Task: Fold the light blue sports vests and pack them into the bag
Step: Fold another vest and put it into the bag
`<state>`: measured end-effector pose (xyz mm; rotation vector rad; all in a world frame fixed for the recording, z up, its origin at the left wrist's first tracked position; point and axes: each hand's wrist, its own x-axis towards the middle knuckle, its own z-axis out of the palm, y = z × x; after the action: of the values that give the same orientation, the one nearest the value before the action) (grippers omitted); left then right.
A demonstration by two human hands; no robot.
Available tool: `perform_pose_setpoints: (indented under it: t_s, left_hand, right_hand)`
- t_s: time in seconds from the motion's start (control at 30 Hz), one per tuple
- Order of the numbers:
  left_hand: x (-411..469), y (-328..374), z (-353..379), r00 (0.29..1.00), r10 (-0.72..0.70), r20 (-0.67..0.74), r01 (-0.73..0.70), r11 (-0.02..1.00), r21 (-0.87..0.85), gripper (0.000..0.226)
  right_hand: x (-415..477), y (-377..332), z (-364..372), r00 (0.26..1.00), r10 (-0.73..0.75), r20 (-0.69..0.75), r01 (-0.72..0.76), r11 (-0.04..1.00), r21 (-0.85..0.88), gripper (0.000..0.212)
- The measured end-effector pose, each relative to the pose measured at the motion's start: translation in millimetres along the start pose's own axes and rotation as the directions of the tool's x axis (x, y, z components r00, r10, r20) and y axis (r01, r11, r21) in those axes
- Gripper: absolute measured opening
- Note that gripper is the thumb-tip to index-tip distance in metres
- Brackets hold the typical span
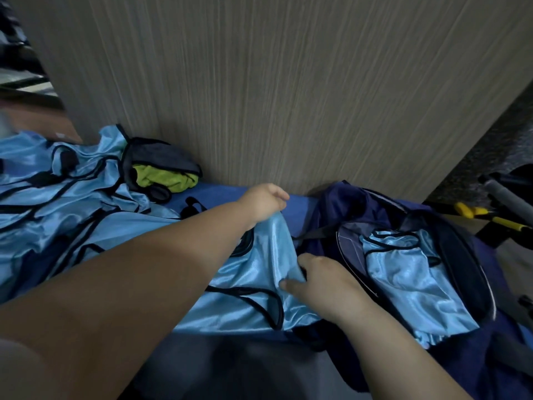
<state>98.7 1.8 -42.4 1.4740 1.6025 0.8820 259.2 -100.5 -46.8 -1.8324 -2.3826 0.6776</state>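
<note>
A light blue satin vest with black trim lies in the middle of the blue surface. My left hand grips its far edge, lifting the fabric into a ridge. My right hand pinches its right edge, right beside the bag. The dark navy bag stands open at the right, with a folded light blue vest inside it. A heap of several more light blue vests lies crumpled at the left.
A wood-grain panel rises straight behind the blue surface. A dark grey cloth with a lime green cloth sits against it. Yellow-handled tools and dark tubes lie at the far right.
</note>
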Motion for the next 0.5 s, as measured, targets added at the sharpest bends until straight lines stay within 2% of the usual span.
perform_pose_setpoints:
  t_s: [0.07, 0.17, 0.23, 0.3, 0.33, 0.4, 0.5]
  left_hand:
    - [0, -1, -3, 0.999, -0.027, -0.026, 0.022, 0.986, -0.163, 0.025]
    - [0, -1, -8, 0.999, -0.049, -0.013, 0.045, 0.971, -0.236, 0.042]
    - [0, -5, -13, 0.99, -0.078, 0.116, 0.1, 0.975, -0.198, 0.065]
    - [0, -7, -16, 0.946, -0.072, 0.317, 0.133, 0.976, -0.174, 0.081]
    - [0, -7, -17, 0.928, -0.048, 0.371, 0.119, 0.978, -0.172, 0.083]
    - [2, -9, -15, 0.949, 0.026, 0.313, 0.026, 0.987, -0.159, 0.072]
    - [9, -15, -11, 0.98, 0.183, 0.077, -0.185, 0.983, 0.015, 0.049]
  right_hand:
    - [-2, -1, -2, 1.0, -0.022, -0.012, 0.022, 0.999, 0.048, 0.03]
    - [-5, 2, -7, 0.999, -0.034, 0.001, 0.033, 0.991, 0.13, 0.027]
    - [-5, 6, -11, 0.999, -0.03, 0.032, 0.024, 0.982, 0.185, 0.029]
    - [-6, 11, -16, 0.997, -0.019, 0.072, 0.002, 0.974, 0.228, 0.043]
    - [-6, 13, -20, 0.995, -0.019, 0.098, -0.003, 0.976, 0.219, 0.053]
    - [-8, 16, -27, 0.985, -0.021, 0.172, -0.011, 0.983, 0.184, 0.076]
    - [-13, 17, -32, 0.954, -0.034, 0.297, -0.027, 0.979, 0.2, 0.109]
